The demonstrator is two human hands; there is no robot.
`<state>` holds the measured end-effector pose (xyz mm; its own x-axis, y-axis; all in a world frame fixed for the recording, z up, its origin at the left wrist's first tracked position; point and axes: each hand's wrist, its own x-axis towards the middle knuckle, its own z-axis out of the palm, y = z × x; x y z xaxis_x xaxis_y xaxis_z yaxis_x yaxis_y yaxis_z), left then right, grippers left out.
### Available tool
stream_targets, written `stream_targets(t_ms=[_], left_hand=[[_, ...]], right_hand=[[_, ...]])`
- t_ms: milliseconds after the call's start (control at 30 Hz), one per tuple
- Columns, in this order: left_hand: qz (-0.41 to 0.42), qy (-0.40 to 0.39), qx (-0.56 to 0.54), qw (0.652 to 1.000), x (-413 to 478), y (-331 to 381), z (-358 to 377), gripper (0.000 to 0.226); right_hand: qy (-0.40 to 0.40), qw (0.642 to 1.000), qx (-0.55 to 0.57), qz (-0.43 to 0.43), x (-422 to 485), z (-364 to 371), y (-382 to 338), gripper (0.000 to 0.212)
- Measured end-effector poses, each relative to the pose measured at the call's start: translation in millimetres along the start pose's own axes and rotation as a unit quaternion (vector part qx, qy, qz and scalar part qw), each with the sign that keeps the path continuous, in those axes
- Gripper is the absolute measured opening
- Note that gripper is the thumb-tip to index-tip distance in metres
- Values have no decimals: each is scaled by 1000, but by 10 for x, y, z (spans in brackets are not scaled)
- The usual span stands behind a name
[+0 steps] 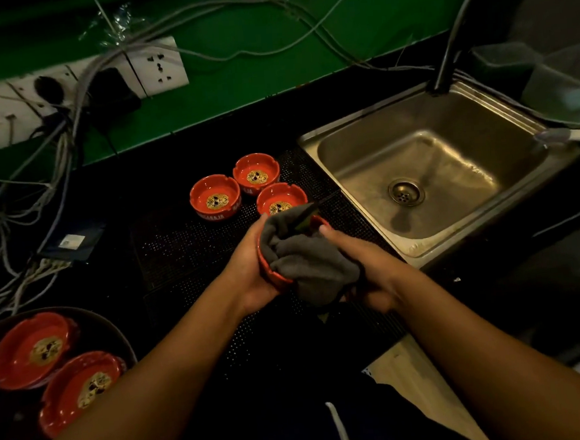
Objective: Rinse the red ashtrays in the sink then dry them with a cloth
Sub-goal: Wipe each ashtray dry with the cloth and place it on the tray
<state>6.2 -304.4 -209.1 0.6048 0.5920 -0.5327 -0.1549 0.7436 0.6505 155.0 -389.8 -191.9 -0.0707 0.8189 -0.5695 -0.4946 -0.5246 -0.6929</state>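
Over the black mat (188,254) beside the sink (426,182), the left hand (247,274) grips a red ashtray (274,274) by its side, tilted toward the right. The right hand (371,276) clutches a grey cloth (305,260) stuffed into that ashtray's bowl. Three more ashtrays (215,197) sit upright on the mat behind the hands, close together. Two others (30,351) lie on a dark tray (118,338) at the lower left.

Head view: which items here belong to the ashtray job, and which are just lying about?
Job:
red ashtray in left hand
grey cloth
three red ashtrays on the black mat
two red ashtrays on the dark tray
steel sink

Lying about:
tangled grey cables
white wall sockets
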Motion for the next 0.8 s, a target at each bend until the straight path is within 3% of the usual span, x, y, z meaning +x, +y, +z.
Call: stream_targets(t_ms=[100,200,267,333,367,467,533,700,800], left_hand=[[30,74,182,980,14,91,6,50],[171,181,340,907,-29,85,73,31],[327,177,494,786,-122,-28,89,28],[399,93,650,640,-202,-179,93,45],[403,52,696,592,-211,-229,72,55],[342,-16,754,560,-242,-141,93,77],[300,-39,806,509,-256,-62,118,84],[230,-56,879,414,-216,37,181,73],[220,-26,894,388,-158,25,183,77]], right_hand=[[22,998,-3,-54,52,30,41,17],[98,992,8,-76,117,26,82,21],[140,986,28,-81,160,12,114,35],[146,984,54,-88,154,-2,114,39],[123,986,70,-83,145,-11,112,37],[50,992,100,-57,122,-58,108,35],[47,994,85,-53,126,-91,123,32],[88,984,-117,-97,84,-153,105,19],[165,941,-250,-155,140,-165,103,20]])
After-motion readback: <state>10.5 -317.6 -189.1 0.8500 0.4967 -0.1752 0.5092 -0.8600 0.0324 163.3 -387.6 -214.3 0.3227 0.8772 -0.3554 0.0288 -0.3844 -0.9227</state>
